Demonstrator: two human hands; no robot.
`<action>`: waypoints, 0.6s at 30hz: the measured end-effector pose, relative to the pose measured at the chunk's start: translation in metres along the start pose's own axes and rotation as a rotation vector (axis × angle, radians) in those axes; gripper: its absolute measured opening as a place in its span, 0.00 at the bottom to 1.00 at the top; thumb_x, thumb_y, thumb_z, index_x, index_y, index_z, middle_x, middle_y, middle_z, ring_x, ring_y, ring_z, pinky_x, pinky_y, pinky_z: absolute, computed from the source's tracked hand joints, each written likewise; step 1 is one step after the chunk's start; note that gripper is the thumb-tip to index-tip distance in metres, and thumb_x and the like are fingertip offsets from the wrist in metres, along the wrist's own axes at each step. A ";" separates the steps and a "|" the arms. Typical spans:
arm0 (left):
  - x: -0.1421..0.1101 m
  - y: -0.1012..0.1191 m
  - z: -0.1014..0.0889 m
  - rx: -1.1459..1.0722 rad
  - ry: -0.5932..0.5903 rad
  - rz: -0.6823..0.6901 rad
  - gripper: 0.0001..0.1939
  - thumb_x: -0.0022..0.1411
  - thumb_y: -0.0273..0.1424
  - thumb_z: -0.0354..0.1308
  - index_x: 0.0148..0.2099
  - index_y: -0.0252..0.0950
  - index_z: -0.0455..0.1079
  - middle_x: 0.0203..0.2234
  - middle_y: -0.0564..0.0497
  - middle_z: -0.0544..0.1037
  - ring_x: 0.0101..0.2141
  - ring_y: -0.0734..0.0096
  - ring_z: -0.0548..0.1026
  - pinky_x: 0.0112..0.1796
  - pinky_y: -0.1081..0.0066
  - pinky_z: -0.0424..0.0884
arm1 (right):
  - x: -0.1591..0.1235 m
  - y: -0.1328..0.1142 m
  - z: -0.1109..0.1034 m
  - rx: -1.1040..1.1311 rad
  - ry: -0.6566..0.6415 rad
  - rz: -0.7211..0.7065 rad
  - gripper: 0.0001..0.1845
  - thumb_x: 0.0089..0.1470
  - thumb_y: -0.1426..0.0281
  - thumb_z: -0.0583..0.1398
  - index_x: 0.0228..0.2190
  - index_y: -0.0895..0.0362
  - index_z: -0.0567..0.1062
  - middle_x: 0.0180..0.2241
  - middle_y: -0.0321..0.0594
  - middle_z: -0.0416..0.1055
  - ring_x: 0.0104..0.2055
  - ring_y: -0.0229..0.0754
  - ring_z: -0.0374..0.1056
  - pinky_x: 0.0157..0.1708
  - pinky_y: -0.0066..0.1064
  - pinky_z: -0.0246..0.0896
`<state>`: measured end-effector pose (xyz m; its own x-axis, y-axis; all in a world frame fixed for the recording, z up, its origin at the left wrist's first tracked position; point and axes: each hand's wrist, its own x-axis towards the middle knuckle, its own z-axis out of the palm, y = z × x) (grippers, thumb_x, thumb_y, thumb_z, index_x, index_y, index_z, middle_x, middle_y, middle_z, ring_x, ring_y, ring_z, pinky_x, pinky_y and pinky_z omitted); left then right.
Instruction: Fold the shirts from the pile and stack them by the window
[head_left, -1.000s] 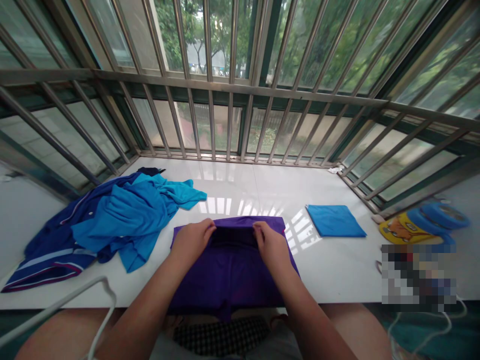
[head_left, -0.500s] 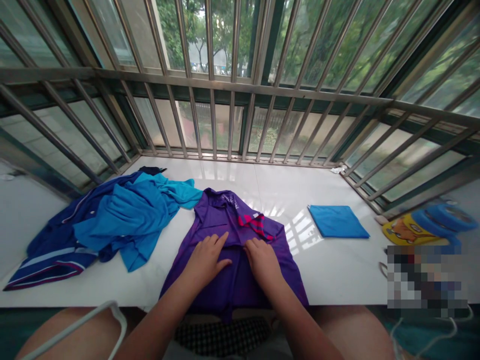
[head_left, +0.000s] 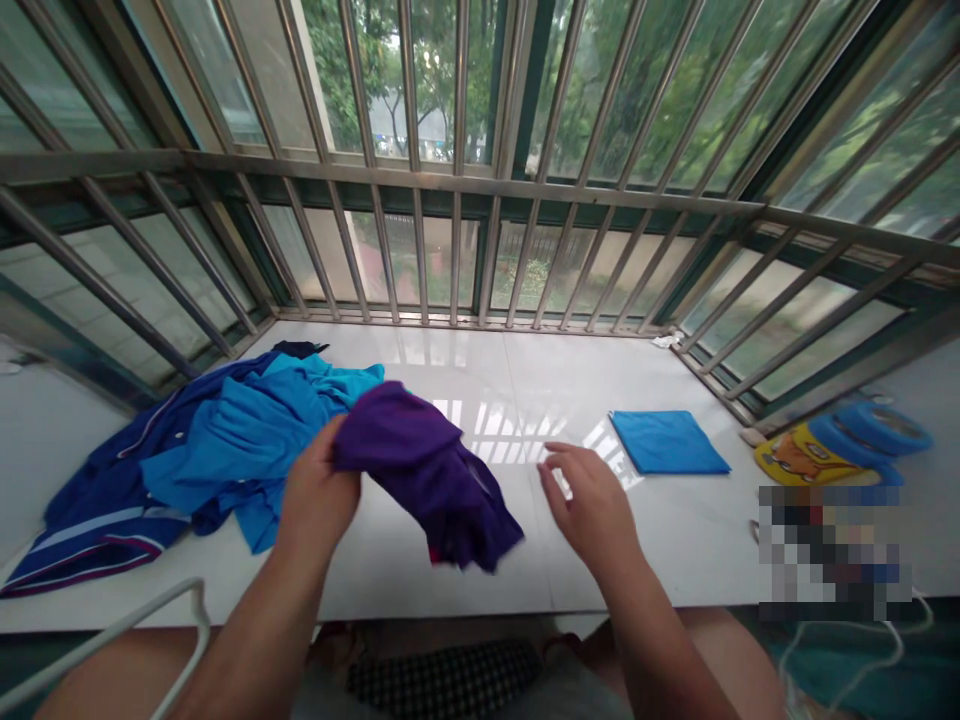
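Observation:
A purple shirt (head_left: 431,465) hangs bunched and folded over above the white ledge. My left hand (head_left: 322,490) is closed on its left end, and the other end droops to the right, with a bit of red showing at its lower edge. To the right of the shirt, my right hand (head_left: 589,500) is apart from it, fingers curved with a gap between thumb and fingertips. A neatly folded blue cloth (head_left: 670,442) lies flat beyond my right hand. Left of the shirt is a loose pile with a bright blue garment (head_left: 232,430) on top.
Beneath the blue garment lies a dark blue striped garment (head_left: 97,510). A yellow and blue bottle (head_left: 817,445) lies at the right, near a blurred-out patch. Metal bars (head_left: 480,185) enclose the white ledge (head_left: 495,585). A white hanger-like frame (head_left: 176,610) is at lower left.
The purple shirt, spread flat on the ledge before, is now lifted and bunched in my left hand. My left hand moved left; my right hand moved right, off the shirt.

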<state>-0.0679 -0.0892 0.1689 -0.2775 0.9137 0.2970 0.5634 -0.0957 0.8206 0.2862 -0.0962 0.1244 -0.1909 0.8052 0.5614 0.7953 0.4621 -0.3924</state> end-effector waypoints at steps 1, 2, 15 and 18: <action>0.008 -0.004 -0.015 0.094 0.169 -0.003 0.23 0.64 0.31 0.57 0.60 0.40 0.78 0.45 0.49 0.85 0.45 0.56 0.82 0.48 0.60 0.78 | 0.001 0.024 0.001 -0.134 0.006 0.075 0.08 0.71 0.65 0.59 0.41 0.53 0.77 0.50 0.52 0.81 0.55 0.55 0.76 0.58 0.47 0.69; 0.015 -0.010 -0.029 0.198 0.295 -0.007 0.25 0.64 0.32 0.58 0.62 0.41 0.76 0.47 0.48 0.85 0.47 0.54 0.82 0.51 0.57 0.78 | 0.000 0.048 0.002 -0.256 -0.007 0.171 0.09 0.70 0.65 0.59 0.43 0.55 0.78 0.50 0.54 0.80 0.55 0.56 0.75 0.59 0.48 0.68; -0.008 -0.101 0.019 0.583 -0.301 0.203 0.22 0.68 0.31 0.52 0.59 0.35 0.77 0.58 0.38 0.81 0.59 0.50 0.79 0.65 0.50 0.72 | -0.032 0.141 0.002 -0.717 -0.381 0.745 0.17 0.76 0.70 0.50 0.47 0.61 0.78 0.47 0.55 0.80 0.47 0.53 0.78 0.41 0.38 0.66; -0.047 -0.086 0.071 0.386 -0.484 0.294 0.20 0.69 0.30 0.52 0.59 0.37 0.78 0.57 0.41 0.83 0.58 0.54 0.80 0.64 0.50 0.74 | -0.048 0.084 0.038 -0.608 -0.401 0.524 0.15 0.75 0.71 0.53 0.44 0.59 0.79 0.43 0.51 0.82 0.45 0.52 0.78 0.44 0.38 0.68</action>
<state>-0.0480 -0.0960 0.0500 0.2577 0.9536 0.1554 0.8239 -0.3009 0.4803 0.3407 -0.0819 0.0366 0.1866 0.9794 0.0768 0.9824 -0.1865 -0.0090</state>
